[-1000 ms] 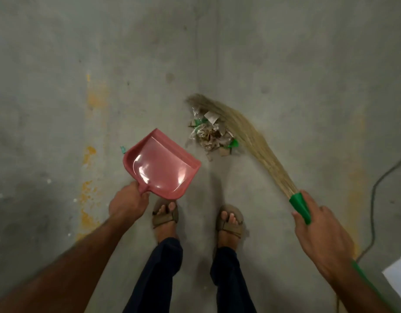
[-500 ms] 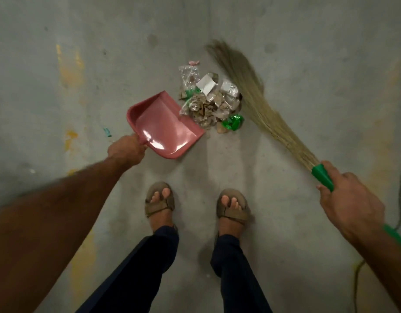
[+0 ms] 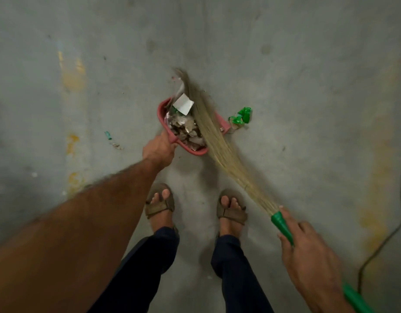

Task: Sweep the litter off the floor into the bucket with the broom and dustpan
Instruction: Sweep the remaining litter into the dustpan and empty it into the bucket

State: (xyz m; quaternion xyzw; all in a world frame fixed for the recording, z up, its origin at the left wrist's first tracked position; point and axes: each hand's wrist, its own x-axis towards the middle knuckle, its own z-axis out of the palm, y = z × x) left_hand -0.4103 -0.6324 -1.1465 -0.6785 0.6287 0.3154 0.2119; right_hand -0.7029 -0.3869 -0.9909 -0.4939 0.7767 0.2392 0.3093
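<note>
Clearly, the pink dustpan (image 3: 196, 152) is kept low on the concrete floor (image 3: 308, 86) with its open edge turned away from the feet, so that the litter (image 3: 184, 128) can be pushed into it. Its short handle is gripped by the left hand (image 3: 158, 150), fingers curled round it, the arm stretched forward and down. The grass broom (image 3: 214, 141) is laid slanting across the pan, its bristles covering the right part, probably to press the scraps inward. Its green handle (image 3: 282, 227) is held by the right hand (image 3: 308, 256), the fingers wrapped round it and the wrist low. Most litter lies inside the pan, with a white paper (image 3: 183, 104) on top. A green wrapper (image 3: 241, 117) is left on the floor just beside the pan's right edge, and small scraps (image 3: 111, 138) lie well apart to the left. The bucket is not seen.
</note>
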